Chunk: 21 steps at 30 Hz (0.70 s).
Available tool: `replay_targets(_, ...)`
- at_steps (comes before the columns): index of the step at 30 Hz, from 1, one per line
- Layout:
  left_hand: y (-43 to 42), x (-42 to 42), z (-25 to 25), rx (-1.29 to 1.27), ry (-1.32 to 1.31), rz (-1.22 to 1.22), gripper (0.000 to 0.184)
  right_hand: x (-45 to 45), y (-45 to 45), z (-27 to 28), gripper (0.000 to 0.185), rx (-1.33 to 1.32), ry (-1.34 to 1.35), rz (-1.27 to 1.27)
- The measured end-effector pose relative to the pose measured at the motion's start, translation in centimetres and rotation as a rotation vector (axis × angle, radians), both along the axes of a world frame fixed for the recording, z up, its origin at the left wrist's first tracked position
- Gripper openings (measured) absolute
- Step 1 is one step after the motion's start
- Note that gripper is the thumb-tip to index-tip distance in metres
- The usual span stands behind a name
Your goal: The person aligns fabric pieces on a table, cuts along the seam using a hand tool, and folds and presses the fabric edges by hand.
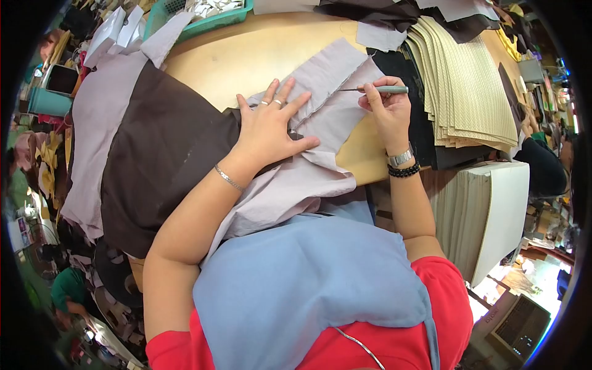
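Observation:
My left hand [269,128] lies flat with fingers spread, pressing on pale lilac-grey cloth [336,120] and the edge of dark brown cloth [169,148]. A folded strip of the pale cloth [330,74] with a frayed edge runs up and to the right from under my fingers. My right hand [390,111] is closed around a slim awl-like tool [392,90] with a grey-green handle. Its thin metal shaft points left to the strip's frayed edge; whether the tip touches the cloth I cannot tell. More pale cloth hangs over the table's front edge toward my blue apron [302,271].
Beneath the cloth is a light wooden table [246,52]. At the back stands a green basket [213,23] of small white pieces. Quilted cream sheets [459,86] are stacked right of my hand, with a large white-covered stack [499,209] below. Other people work at both sides.

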State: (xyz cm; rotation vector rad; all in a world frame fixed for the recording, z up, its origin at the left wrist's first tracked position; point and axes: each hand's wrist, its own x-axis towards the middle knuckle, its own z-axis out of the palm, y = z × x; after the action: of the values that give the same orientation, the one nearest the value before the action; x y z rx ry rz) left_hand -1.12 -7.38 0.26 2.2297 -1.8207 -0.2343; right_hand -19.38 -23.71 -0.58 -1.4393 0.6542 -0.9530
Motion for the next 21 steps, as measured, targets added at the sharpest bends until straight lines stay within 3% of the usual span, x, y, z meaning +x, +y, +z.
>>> replay_targets(5,-0.1,0.0,0.5,0.021,0.004,-0.009,0.085,0.2,0.2,-0.5,0.019,-0.010,0.066,0.033)
replay_targets(18,-0.1,-0.1,0.4,0.029,-0.025,-0.011,0.085,-0.1,0.3,1.1,0.018,0.438,0.112,0.286)
replay_targets(21,-0.1,-0.1,0.4,0.034,-0.031,-0.012,0.086,0.0,0.1,0.4,0.019,0.099,-0.091,-0.005)
